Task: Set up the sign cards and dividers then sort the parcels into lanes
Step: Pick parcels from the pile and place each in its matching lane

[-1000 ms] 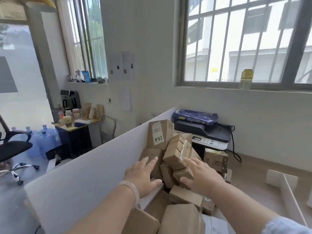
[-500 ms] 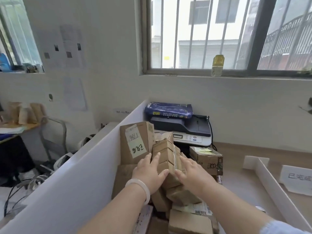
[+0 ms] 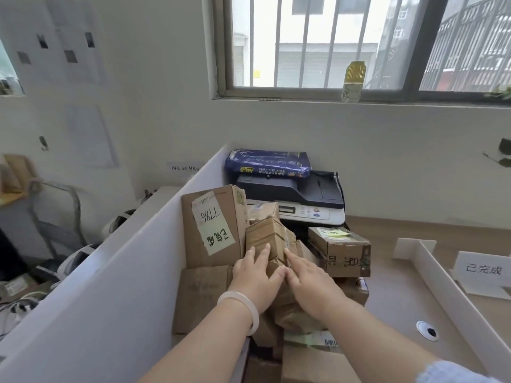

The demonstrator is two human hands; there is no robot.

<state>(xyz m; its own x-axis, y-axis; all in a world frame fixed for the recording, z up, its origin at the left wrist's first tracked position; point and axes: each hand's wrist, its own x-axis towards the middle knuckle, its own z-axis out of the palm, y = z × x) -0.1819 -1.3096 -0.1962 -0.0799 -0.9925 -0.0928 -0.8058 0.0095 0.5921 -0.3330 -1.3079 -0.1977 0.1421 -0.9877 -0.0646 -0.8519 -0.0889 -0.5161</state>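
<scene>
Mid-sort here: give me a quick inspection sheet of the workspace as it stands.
Surface: wooden table, with a grommet hole right of the pile.
Job's things: parcels piled against the tall white divider; low divider to the right; sign card standing beyond it.
Clutter: printer behind the pile, copy paper pack on top.
Hands: left hand and right hand press a small parcel from either side, fingers mostly straight.
Cables: loose cables left of the tall divider.
Surroundings: barred window, bottle on its sill.
</scene>
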